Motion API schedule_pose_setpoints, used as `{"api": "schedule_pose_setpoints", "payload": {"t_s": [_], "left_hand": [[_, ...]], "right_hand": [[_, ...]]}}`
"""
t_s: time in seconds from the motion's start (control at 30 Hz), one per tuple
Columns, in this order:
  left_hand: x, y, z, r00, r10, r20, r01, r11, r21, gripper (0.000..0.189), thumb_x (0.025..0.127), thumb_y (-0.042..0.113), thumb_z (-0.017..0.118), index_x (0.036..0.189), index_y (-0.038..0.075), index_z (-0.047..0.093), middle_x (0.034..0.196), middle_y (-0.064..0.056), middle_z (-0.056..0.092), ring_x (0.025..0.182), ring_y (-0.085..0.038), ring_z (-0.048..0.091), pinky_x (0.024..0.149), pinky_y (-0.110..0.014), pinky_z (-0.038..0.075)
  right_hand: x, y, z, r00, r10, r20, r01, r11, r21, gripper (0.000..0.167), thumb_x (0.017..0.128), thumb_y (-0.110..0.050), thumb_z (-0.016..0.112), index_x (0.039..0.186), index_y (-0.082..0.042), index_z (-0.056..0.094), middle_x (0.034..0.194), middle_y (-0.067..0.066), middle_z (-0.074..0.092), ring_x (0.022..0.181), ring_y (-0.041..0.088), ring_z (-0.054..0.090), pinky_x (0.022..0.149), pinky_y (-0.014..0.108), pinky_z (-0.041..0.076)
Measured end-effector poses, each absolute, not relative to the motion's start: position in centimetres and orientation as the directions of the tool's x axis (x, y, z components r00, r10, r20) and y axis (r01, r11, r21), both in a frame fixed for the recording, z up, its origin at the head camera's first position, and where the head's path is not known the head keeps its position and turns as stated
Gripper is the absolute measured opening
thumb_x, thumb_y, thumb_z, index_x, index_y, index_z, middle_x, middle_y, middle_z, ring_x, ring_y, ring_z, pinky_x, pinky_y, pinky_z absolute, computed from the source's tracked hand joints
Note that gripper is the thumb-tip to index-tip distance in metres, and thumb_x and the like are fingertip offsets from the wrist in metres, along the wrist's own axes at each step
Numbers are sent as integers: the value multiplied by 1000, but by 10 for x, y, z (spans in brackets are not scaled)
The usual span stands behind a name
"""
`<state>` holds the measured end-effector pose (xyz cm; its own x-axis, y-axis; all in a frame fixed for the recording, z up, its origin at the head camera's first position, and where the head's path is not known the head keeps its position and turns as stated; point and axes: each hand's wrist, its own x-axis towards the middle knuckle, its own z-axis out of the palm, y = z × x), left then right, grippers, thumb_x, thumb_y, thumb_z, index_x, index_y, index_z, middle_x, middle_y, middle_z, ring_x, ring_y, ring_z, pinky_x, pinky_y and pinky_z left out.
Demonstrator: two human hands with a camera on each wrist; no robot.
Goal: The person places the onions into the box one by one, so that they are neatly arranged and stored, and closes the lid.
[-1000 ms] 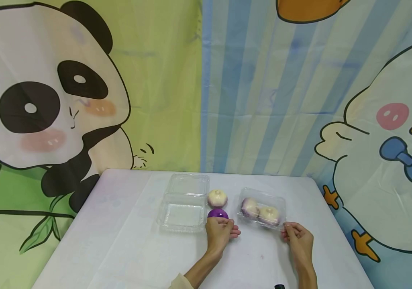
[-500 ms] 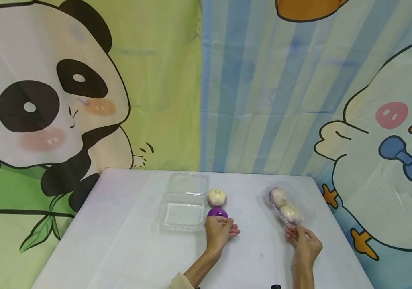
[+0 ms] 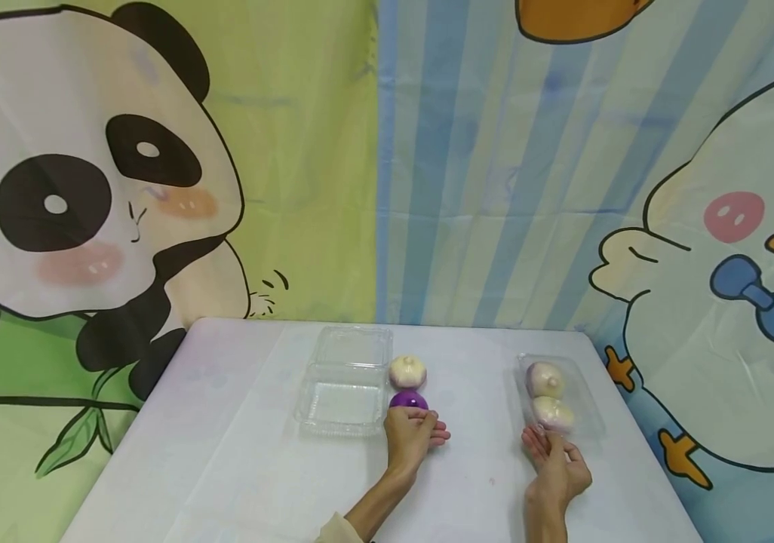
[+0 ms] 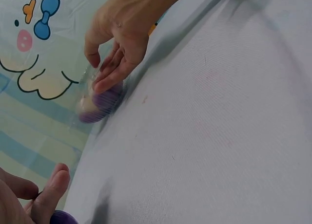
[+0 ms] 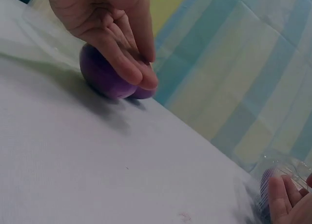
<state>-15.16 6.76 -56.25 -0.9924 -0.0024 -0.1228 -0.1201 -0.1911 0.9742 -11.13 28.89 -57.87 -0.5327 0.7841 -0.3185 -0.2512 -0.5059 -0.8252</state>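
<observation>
My left hand (image 3: 421, 437) curls over a purple bun (image 3: 409, 400) near the table's middle; the right wrist view shows its fingers (image 5: 127, 63) draped round that purple bun (image 5: 102, 80). A white bun (image 3: 407, 371) sits just behind it. Left of both lies an open clear container (image 3: 346, 386). At the right, a closed clear box (image 3: 557, 398) holds two white-and-purple buns. My right hand (image 3: 550, 452) touches its near end with straight fingers, as the left wrist view shows: right hand (image 4: 114, 63) on the box (image 4: 95, 104).
The white table (image 3: 258, 467) ends close to the box on the right (image 3: 631, 445). Cartoon cloth backdrops hang behind and beside the table: a panda (image 3: 88, 173) on the left, a duck (image 3: 733, 249) on the right.
My right hand has slid and turned the closed box rightward, so it now lies lengthwise near the right edge. The left hand and purple bun have stayed put.
</observation>
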Motion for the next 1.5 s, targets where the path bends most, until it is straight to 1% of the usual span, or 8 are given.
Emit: {"api": "schedule_pose_setpoints", "payload": {"t_s": [0.23,0.47,0.6,0.87,0.97,1.17,1.27,1.5], "left_hand": [[-150,66,-564,-993,-5,-120,-117,-188,975,17,98,-3,71,99,-19,72,81,-27,79,70,-40,82,64,-37,70],[-147,66,-562,-991,20,-136,-137,-176,975,26,103,7,71,98,-18,74,79,-24,80,65,-32,82,61,-34,69],[-147,65,-558,-992,52,-114,-120,-127,985,30,104,15,73,97,-14,76,76,-20,80,60,-27,80,55,-30,67],[-148,50,-546,-991,131,16,11,-38,999,29,103,23,76,87,-2,79,74,-18,79,49,-17,73,48,-23,61],[-152,40,-539,-988,136,76,73,-23,997,28,103,22,76,87,-1,78,74,-20,78,49,-15,72,49,-23,62],[-159,14,-527,-986,79,145,147,19,989,16,99,15,81,90,1,80,76,-17,79,51,-20,73,51,-30,65],[-164,-2,-522,-985,33,167,167,11,986,12,98,15,82,94,4,81,79,-18,79,53,-20,73,53,-37,66],[-185,-49,-523,-967,-142,213,215,0,977,16,103,15,77,100,0,81,79,-22,77,53,-18,72,52,-29,65]], "right_hand": [[-110,281,-587,-586,737,-335,-279,-572,-771,14,105,-3,66,94,3,72,82,15,83,75,25,84,70,35,70],[-110,276,-588,-496,776,-390,-304,-576,-759,30,104,-10,61,77,-2,71,70,11,80,60,22,79,50,30,65],[-112,273,-587,-478,787,-391,-276,-557,-783,35,105,-15,60,73,-5,69,63,7,76,50,16,71,43,25,57],[-111,269,-585,-498,780,-379,-241,-544,-804,47,110,-29,59,71,-4,69,58,4,70,44,14,61,39,24,49],[-112,268,-585,-509,775,-374,-231,-541,-809,47,110,-27,59,70,-5,69,57,2,68,44,13,59,38,24,48],[-112,266,-587,-509,788,-346,-224,-509,-831,39,104,-12,59,67,-5,69,54,-1,63,42,9,55,35,22,42],[-112,264,-588,-501,798,-333,-227,-493,-840,40,105,-14,60,66,-5,68,53,-2,62,41,8,54,34,21,40],[-114,265,-591,-518,794,-318,-245,-493,-835,44,106,-19,65,65,-5,67,51,-2,60,39,6,52,33,20,39]]}}
